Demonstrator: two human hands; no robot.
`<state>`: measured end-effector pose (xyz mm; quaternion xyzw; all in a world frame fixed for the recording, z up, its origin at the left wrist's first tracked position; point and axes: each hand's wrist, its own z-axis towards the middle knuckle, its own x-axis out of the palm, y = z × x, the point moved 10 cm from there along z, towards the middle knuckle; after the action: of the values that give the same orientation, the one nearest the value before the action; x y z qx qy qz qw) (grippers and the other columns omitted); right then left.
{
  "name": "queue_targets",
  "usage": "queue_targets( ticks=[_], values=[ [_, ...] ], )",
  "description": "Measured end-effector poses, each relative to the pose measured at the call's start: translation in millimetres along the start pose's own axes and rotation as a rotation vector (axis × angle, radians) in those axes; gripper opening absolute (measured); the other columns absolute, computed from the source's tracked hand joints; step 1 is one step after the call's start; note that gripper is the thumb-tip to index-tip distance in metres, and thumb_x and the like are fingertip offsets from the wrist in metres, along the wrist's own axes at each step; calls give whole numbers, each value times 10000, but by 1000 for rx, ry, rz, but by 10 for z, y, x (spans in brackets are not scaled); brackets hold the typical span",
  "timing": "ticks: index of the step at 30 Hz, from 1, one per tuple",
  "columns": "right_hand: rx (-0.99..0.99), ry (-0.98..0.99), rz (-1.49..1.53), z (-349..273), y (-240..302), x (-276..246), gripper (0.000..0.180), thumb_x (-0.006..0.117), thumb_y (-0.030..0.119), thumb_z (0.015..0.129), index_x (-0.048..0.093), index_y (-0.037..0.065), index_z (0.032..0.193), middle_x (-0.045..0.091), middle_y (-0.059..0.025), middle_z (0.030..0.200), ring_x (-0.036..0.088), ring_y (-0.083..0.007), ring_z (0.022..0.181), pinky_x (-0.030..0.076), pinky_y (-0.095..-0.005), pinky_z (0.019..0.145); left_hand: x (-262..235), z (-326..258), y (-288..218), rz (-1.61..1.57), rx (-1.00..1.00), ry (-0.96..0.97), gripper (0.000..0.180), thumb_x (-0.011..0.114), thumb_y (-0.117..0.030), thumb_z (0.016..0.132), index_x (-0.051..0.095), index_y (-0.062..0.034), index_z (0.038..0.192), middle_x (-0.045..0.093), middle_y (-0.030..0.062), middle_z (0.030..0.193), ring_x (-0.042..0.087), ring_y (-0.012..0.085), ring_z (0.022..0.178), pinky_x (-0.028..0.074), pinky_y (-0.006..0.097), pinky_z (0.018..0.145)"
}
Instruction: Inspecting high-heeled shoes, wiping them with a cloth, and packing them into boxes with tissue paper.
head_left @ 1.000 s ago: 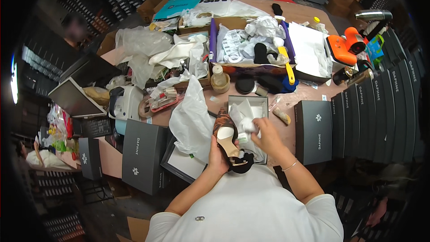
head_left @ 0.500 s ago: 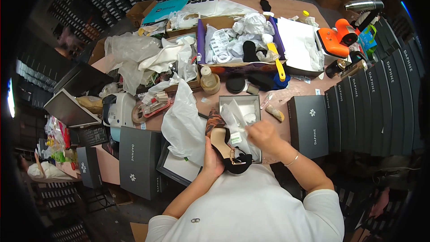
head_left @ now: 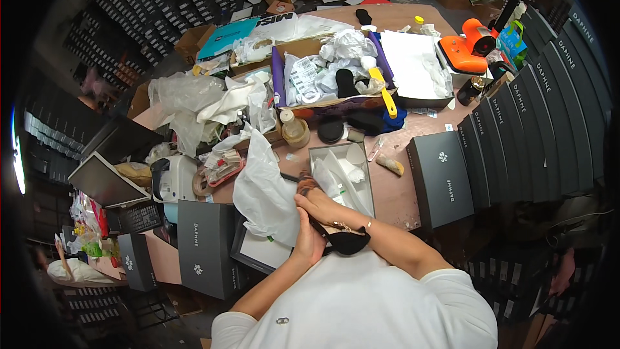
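Your left hand (head_left: 309, 242) cups the black high-heeled shoe (head_left: 336, 236) from beneath, fingers closed around it. Your right hand (head_left: 318, 203) grips its upper end, just beside the open grey shoebox (head_left: 368, 184) on the desk (head_left: 394, 197).

Brown bench (head_left: 394, 197), seen from above. At centre lies an open grey box (head_left: 342, 174) lined with white tissue. At 3 o'clock, a row of dark lidded boxes (head_left: 445, 178). At 12 o'clock, an open carton (head_left: 329, 81) of crumpled paper and a yellow-handled brush (head_left: 382, 90). At 1 o'clock, an orange device (head_left: 468, 45). At 9 o'clock, a white label printer (head_left: 174, 178); at 7 o'clock, further dark boxes (head_left: 203, 245).
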<state>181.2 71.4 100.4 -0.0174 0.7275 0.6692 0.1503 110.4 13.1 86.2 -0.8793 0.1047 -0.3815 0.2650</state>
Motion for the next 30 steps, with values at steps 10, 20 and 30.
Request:
queue_targets(
  ticks=[10, 20, 30],
  values=[
    [-289, -229, -147, -192, 478, 84, 646, 419, 510, 943, 641, -56, 724, 600, -298, 896, 535, -412, 908, 380, -503, 809, -414, 816, -744, 204, 138, -44, 338, 479, -404, 980, 508, -99, 1124, 616, 76, 925, 625, 183, 832, 531, 330, 741],
    [-69, 190, -250, -170, 507, 308, 674, 429, 525, 935, 586, -113, 783, 567, -325, 990, 518, -442, 951, 383, -473, 810, -344, 406, -772, 15, 251, 15, 351, 426, -383, 1004, 523, -75, 1142, 623, 74, 1003, 617, 176, 903, 528, 318, 784],
    [13, 130, -172, -349, 328, 123, 590, 458, 451, 937, 609, -37, 644, 573, -295, 752, 521, -452, 798, 395, -492, 762, -341, 621, -439, 24, 105, 32, 458, 436, -462, 984, 563, -39, 1108, 633, 74, 1001, 625, 169, 869, 527, 319, 773]
  ],
)
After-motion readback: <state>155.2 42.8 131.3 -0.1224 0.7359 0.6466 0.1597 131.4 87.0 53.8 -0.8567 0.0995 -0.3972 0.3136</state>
